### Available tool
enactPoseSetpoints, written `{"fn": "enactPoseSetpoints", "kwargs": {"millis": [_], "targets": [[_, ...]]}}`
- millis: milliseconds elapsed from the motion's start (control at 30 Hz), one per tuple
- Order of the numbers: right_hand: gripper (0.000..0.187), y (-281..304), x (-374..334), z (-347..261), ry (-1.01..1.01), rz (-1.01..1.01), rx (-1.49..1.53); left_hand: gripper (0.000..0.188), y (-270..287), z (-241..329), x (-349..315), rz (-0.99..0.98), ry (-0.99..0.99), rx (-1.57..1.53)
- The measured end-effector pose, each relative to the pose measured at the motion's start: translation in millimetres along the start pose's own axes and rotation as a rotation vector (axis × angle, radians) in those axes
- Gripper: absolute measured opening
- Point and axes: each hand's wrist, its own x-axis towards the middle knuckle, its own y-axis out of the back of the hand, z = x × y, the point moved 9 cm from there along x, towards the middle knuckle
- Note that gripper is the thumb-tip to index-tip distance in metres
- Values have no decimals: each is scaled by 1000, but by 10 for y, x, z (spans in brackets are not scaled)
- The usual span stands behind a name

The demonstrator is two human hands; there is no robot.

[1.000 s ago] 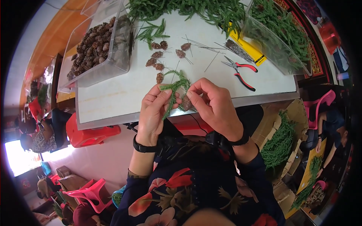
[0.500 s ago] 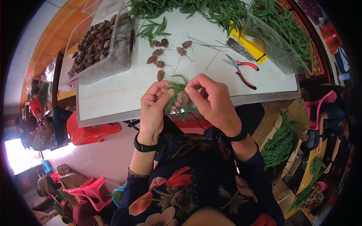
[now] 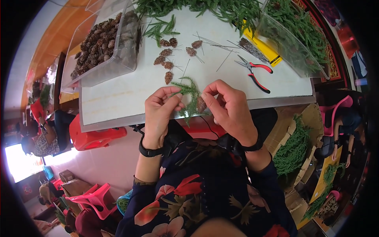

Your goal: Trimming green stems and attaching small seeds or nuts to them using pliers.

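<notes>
left bin (image 3: 103, 73): pine cones (image 3: 96, 49) | right bin (image 3: 284, 55): greenery (image 3: 302, 35) | carton (image 3: 314, 120): sprigs (image 3: 291, 156)

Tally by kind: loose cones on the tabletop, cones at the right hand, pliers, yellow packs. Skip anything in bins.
Loose pine cones on the white tabletop: 8
Pine cone at the right hand: 1
Pliers: 1
Yellow pack: 1
Total: 11

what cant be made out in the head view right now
Head view:
Right hand: some curled fingers, hidden behind the rest of it.
Cone: its join with the sprig, lost among needles and fingers.
Green heap: cut off by the top edge.
Person at far left: too small, blurred.
</notes>
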Motion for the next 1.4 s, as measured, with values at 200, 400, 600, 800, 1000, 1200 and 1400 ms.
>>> {"fn": "enactPoseSetpoints", "kwargs": {"millis": [200,400,600,800,1000,1200,1400], "targets": [[8,-97,13,9,81,-13,-137,18,1,0,12,-1,30,-47],[7,-106,39,8,79,14,-279,17,-41,-11,4,-28,34,-73],[5,-114,45,-9,103,1,-295,17,-63,-57,-2,-41,43,-129],[5,-78,20,-38,93,5,-233,22,-88,-20,-1,-44,4,-162],[5,-91,42,-10,103,4,-237,24,-104,-23,1,-63,-9,-145],[7,-102,79,55,93,14,-185,23,-146,-101,4,-99,70,-55],[9,-98,65,101,71,28,-65,21,-136,-69,20,-95,50,14]]}}
